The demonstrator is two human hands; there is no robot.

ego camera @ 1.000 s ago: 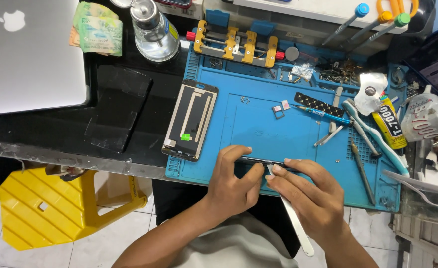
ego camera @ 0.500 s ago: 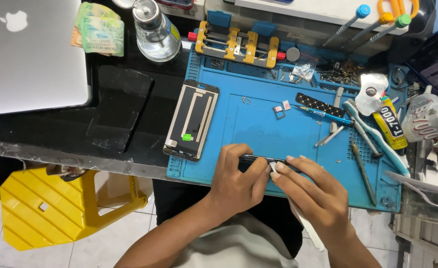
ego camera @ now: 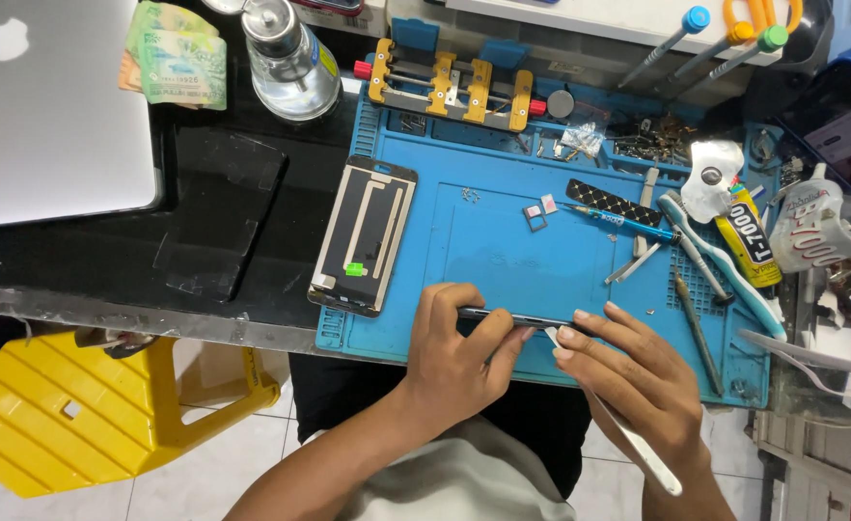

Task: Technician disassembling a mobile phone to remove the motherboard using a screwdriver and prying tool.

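Observation:
My left hand grips a thin dark phone held on edge over the near side of the blue work mat. My right hand steadies the phone's right part and holds a white pry tool, whose tip meets the phone's lower edge between my two thumbs. A detached phone back panel lies face down on the mat's left edge.
A silver laptop and a dark glass sheet lie left. A glass bottle, banknotes and a yellow clamp jig are at the back. Screwdrivers, tweezers, a toothbrush and glue tube crowd the right. A yellow stool stands below.
Both hands have shifted slightly on the phone, and the pry tool's tip has slid along its lower edge. Everything else on the bench has stayed put.

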